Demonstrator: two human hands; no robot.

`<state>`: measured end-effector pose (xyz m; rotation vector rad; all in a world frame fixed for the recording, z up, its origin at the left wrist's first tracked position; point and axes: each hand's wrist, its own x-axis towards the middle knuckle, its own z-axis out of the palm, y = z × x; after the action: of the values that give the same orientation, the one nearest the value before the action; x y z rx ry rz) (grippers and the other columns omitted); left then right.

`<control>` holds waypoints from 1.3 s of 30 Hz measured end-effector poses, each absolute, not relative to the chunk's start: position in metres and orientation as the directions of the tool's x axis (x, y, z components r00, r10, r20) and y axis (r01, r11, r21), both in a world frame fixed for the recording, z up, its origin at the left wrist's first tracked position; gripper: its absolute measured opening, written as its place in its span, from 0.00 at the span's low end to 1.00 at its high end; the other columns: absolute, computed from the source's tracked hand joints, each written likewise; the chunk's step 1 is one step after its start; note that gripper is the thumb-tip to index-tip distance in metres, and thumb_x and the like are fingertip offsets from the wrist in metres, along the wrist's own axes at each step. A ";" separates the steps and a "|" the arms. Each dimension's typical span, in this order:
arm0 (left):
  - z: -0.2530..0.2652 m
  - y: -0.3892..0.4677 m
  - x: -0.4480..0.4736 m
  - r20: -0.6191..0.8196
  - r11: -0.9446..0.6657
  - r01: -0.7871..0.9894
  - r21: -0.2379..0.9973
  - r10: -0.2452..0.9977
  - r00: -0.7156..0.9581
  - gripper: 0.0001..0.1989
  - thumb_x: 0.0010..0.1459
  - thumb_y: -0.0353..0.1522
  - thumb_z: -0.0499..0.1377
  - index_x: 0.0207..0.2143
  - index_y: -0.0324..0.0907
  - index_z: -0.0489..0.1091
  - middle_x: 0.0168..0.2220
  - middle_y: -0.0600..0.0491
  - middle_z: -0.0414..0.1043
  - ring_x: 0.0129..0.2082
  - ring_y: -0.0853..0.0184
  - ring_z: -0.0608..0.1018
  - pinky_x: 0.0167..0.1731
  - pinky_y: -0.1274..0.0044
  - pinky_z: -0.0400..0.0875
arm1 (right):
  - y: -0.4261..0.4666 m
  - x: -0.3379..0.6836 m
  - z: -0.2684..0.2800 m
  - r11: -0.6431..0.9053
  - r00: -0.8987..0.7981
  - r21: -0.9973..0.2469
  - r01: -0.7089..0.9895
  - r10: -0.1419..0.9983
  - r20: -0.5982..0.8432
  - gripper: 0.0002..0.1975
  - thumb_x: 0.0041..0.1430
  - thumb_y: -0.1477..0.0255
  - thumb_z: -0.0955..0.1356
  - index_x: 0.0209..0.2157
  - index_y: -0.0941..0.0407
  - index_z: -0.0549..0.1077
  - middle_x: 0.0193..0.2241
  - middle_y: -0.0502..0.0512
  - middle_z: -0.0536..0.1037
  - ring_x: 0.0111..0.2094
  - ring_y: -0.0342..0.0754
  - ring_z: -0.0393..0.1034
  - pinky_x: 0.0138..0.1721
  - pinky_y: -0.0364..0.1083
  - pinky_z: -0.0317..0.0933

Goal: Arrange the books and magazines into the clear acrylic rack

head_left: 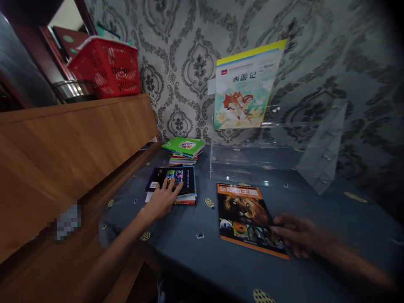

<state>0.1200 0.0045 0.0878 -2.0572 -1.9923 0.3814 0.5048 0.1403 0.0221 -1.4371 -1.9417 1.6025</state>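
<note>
My right hand (296, 233) pinches the right edge of a book (246, 210) with a lion on its cover and orange bands. That book is tilted over the table, in front of a clear acrylic rack. On the left, my left hand (166, 195) lies with fingers spread on a dark-covered book (181, 174), the top one of a short stack. Behind this stack is another pile of books, topped by a green book (184, 145). A book with a yellow top edge (246, 88) stands upright in the top tier of the acrylic rack (325, 155).
A blue-grey patterned tablecloth (189, 261) covers the table. The wooden cabinet (69, 147) borders it on the left, carrying a red plastic basket (109, 67) and a metal pot (75, 89). Patterned wallpaper (186, 54) rises behind the rack.
</note>
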 end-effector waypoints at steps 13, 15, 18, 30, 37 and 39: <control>0.083 -0.007 0.044 0.341 0.127 0.926 0.356 0.904 -0.256 0.32 0.66 0.43 0.50 0.67 0.40 0.49 0.70 0.38 0.52 0.70 0.56 0.56 0.66 0.61 0.55 | 0.122 0.354 0.073 0.128 -0.705 -0.969 0.211 0.706 -0.061 0.21 0.49 0.50 0.74 0.31 0.55 0.75 0.34 0.53 0.79 0.39 0.50 0.74 0.41 0.47 0.69; 0.076 -0.004 0.028 0.292 0.220 0.791 0.570 0.846 -0.446 0.30 0.66 0.42 0.50 0.66 0.37 0.51 0.66 0.36 0.58 0.67 0.55 0.63 0.63 0.63 0.61 | 0.123 0.321 0.070 0.022 -0.708 -0.987 0.159 0.699 -0.098 0.16 0.54 0.56 0.73 0.32 0.55 0.76 0.38 0.53 0.80 0.42 0.49 0.74 0.46 0.45 0.68; 0.063 0.001 0.019 0.070 0.206 0.410 0.889 0.822 -0.566 0.28 0.63 0.38 0.56 0.62 0.38 0.55 0.56 0.39 0.71 0.54 0.58 0.76 0.51 0.66 0.74 | 0.132 0.288 0.062 -0.171 -0.639 -0.972 0.164 0.732 -0.236 0.11 0.61 0.63 0.72 0.29 0.56 0.75 0.32 0.53 0.80 0.36 0.44 0.74 0.38 0.40 0.69; 0.077 0.009 0.027 -0.317 0.128 -0.347 0.929 0.761 -0.567 0.13 0.50 0.24 0.65 0.38 0.38 0.68 0.27 0.56 0.73 0.26 0.69 0.77 0.34 0.65 0.81 | 0.151 0.263 0.062 -0.333 -0.525 -0.898 0.288 0.730 -0.438 0.14 0.60 0.65 0.74 0.30 0.55 0.66 0.15 0.42 0.68 0.17 0.41 0.66 0.22 0.41 0.69; 0.079 0.011 0.040 -0.473 0.238 -0.494 0.836 0.771 -0.428 0.08 0.56 0.30 0.64 0.37 0.38 0.70 0.28 0.49 0.76 0.27 0.64 0.80 0.30 0.70 0.79 | 0.160 0.262 0.067 -0.443 -0.497 -0.858 0.260 0.701 -0.512 0.15 0.65 0.63 0.69 0.28 0.55 0.66 0.14 0.43 0.66 0.14 0.38 0.60 0.19 0.38 0.64; 0.077 0.011 0.047 -0.497 0.260 -0.518 0.815 0.773 -0.394 0.09 0.56 0.33 0.64 0.37 0.38 0.70 0.27 0.48 0.76 0.26 0.64 0.79 0.27 0.72 0.78 | 0.160 0.264 0.069 -0.450 -0.507 -0.856 0.253 0.692 -0.514 0.15 0.65 0.63 0.68 0.26 0.55 0.66 0.13 0.44 0.66 0.14 0.38 0.58 0.17 0.37 0.61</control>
<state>0.0468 0.0111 0.0772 -0.5558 -2.9602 -3.0423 0.2641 0.1605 0.0688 -1.3518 -1.4356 2.0308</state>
